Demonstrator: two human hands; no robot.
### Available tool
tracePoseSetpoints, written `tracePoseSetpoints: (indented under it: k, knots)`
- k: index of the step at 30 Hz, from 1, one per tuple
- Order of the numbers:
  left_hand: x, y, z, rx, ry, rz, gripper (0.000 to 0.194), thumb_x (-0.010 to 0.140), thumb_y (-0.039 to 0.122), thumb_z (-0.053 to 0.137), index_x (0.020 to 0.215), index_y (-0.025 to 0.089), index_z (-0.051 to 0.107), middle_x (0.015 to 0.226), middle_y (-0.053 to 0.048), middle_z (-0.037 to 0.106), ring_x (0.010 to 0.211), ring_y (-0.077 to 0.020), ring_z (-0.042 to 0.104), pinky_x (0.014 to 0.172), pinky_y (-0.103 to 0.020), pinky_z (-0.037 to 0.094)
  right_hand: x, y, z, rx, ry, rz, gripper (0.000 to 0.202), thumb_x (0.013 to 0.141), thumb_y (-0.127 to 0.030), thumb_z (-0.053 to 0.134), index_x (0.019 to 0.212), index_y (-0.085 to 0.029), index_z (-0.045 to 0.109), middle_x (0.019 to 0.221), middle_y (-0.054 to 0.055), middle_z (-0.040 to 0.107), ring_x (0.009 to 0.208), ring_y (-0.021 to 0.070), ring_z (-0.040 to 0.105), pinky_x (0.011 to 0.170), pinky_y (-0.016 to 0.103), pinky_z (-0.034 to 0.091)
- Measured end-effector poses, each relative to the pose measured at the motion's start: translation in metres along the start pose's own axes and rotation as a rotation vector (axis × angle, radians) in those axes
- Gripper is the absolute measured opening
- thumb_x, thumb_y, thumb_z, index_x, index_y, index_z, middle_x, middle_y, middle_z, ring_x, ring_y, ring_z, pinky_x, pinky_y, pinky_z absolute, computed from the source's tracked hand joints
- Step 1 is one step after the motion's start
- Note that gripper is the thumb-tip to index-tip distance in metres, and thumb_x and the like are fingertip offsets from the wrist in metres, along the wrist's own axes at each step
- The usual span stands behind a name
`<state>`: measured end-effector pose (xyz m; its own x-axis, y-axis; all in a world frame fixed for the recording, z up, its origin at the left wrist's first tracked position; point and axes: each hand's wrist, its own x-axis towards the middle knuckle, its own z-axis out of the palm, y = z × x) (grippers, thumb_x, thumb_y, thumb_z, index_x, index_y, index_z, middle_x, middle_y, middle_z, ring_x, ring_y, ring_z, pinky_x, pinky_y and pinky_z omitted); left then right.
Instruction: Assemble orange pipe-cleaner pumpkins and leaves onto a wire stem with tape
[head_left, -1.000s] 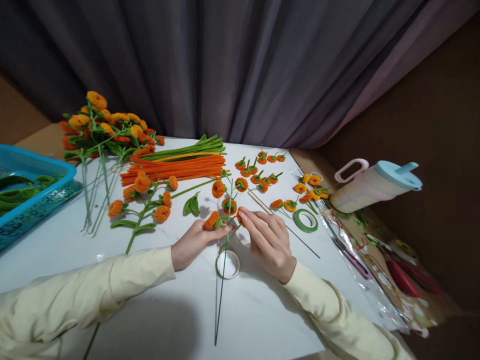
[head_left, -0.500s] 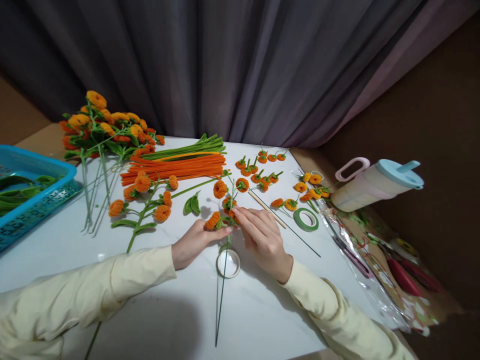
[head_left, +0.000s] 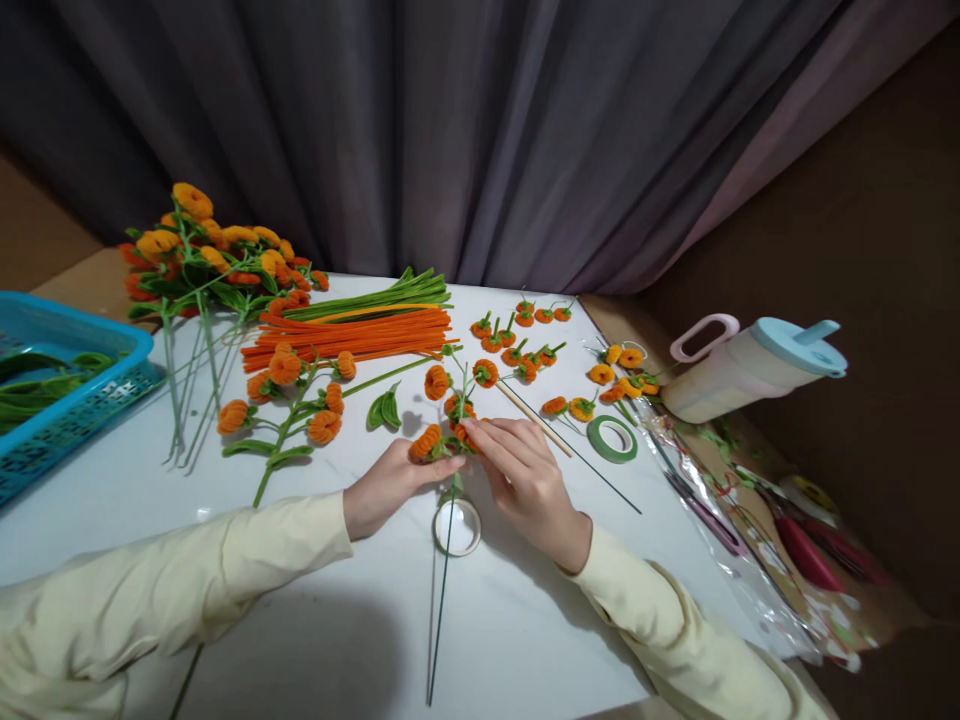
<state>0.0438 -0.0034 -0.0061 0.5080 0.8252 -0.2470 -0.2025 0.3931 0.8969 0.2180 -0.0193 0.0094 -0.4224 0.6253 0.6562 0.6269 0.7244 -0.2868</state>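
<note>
A branch of small orange chenille pumpkins (head_left: 436, 382) with a thin green wire stem (head_left: 444, 590) is in both hands above the table. My left hand (head_left: 384, 487) is closed, pinching the branch between thumb and fingers where the little pumpkins gather. My right hand (head_left: 531, 478) is closed too, its fingertips pressed on a pumpkin at the right of the same cluster. The stem slants down toward me from the hands. Behind it on the table lies a roll of pale tape (head_left: 466, 540); whether its tape reaches the stem is hidden.
Orange chenille stems (head_left: 352, 335), a finished-looking pumpkin branch (head_left: 281, 435) and a large bunch (head_left: 225, 250) lie left. A blue basket (head_left: 90, 390) holds green leaves. Loose pumpkins (head_left: 525, 365), green tape (head_left: 612, 440), a tumbler (head_left: 739, 375) and pliers (head_left: 806, 550) are right.
The branch has tilted slightly, with its top pumpkin and the stem's lower end a little further left. The right wrist has shifted slightly; the left hand has stayed in place.
</note>
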Motion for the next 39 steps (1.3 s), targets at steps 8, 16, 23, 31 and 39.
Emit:
tracePoseSetpoints:
  k: [8, 16, 23, 31, 39]
  knots:
    - [-0.002, 0.003, 0.002, -0.064, 0.043, -0.012, 0.017, 0.071, 0.025, 0.07, 0.084, 0.017, 0.067, 0.085, -0.003, 0.066, 0.085, -0.0165, 0.056, 0.083, -0.028, 0.04, -0.003, -0.015, -0.018, 0.047, 0.096, 0.074, 0.035, 0.073, -0.001, 0.045, 0.101, -0.017, 0.059, 0.094, 0.012, 0.059, 0.088, 0.0247, 0.055, 0.071, 0.039, 0.047]
    - [-0.007, 0.009, 0.005, -0.037, 0.068, 0.024, 0.017, 0.07, 0.029, 0.07, 0.079, 0.015, 0.068, 0.084, -0.005, 0.069, 0.087, -0.0193, 0.059, 0.083, -0.03, 0.042, 0.001, -0.009, -0.018, 0.885, -0.336, 0.676, 0.019, 0.079, -0.026, 0.061, 0.095, -0.016, 0.064, 0.098, 0.009, 0.065, 0.091, 0.0204, 0.06, 0.081, 0.034, 0.047]
    - [-0.008, 0.016, 0.01, -0.036, 0.007, 0.057, 0.025, 0.072, 0.025, 0.069, 0.093, 0.014, 0.065, 0.091, -0.006, 0.068, 0.089, -0.0204, 0.06, 0.082, -0.031, 0.044, 0.003, -0.012, 0.006, 1.356, -0.278, 0.958, 0.032, 0.06, -0.029, 0.08, 0.084, -0.014, 0.064, 0.081, 0.003, 0.065, 0.077, 0.014, 0.06, 0.075, 0.028, 0.047]
    - [-0.01, 0.016, 0.012, -0.01, 0.05, 0.054, 0.023, 0.07, 0.026, 0.07, 0.089, 0.016, 0.061, 0.086, -0.003, 0.067, 0.082, -0.0176, 0.059, 0.077, -0.028, 0.043, 0.005, -0.023, 0.004, 1.246, -0.16, 1.092, 0.024, 0.057, -0.029, 0.081, 0.059, -0.013, 0.063, 0.055, -0.004, 0.055, 0.052, 0.0075, 0.046, 0.053, 0.022, 0.038]
    - [-0.009, 0.013, 0.012, 0.001, 0.067, 0.026, 0.022, 0.069, 0.028, 0.071, 0.084, 0.015, 0.06, 0.079, -0.001, 0.064, 0.075, -0.0153, 0.056, 0.071, -0.025, 0.042, 0.0, -0.027, 0.004, 1.135, -0.142, 1.108, 0.026, 0.06, -0.034, 0.078, 0.057, -0.013, 0.062, 0.052, -0.003, 0.053, 0.05, 0.0076, 0.042, 0.05, 0.022, 0.033]
